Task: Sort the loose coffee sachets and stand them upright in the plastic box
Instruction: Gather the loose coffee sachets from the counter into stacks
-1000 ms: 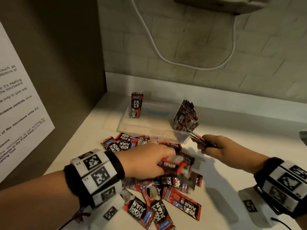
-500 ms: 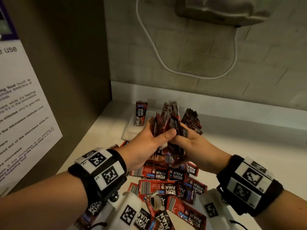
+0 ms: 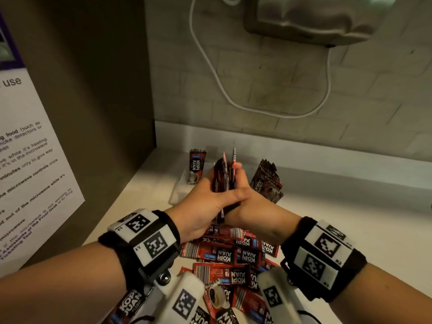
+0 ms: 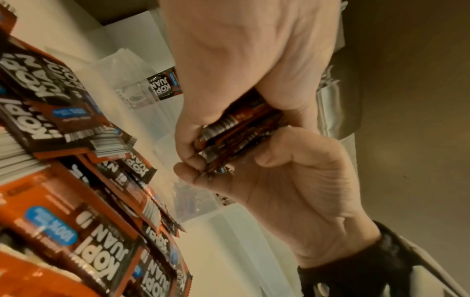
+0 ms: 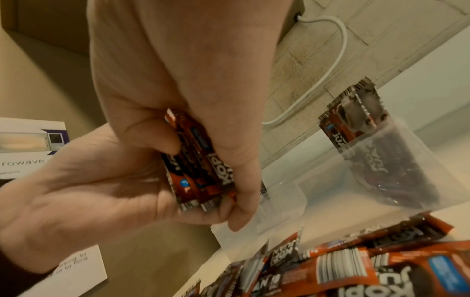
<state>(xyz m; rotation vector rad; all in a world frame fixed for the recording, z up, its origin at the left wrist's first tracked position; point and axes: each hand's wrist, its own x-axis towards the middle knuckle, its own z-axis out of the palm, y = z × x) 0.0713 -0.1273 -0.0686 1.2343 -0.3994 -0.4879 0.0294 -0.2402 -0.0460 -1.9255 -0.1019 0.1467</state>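
Head view: both hands (image 3: 230,204) clamp a sachet bundle (image 3: 224,176); plastic box (image 3: 180,192) mostly hidden.

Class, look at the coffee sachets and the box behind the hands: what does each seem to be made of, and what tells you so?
Coffee sachets: probably glossy printed plastic or foil film; thin and flat, with serrated ends and shiny highlights.
Box: clear, smooth, rigid-looking plastic; the standing sachets show through its wall, slightly hazed.

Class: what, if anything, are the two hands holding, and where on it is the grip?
Both hands, left and right, hold one bundle of sachets. The grip is round its lower half; the top ends stick out above.
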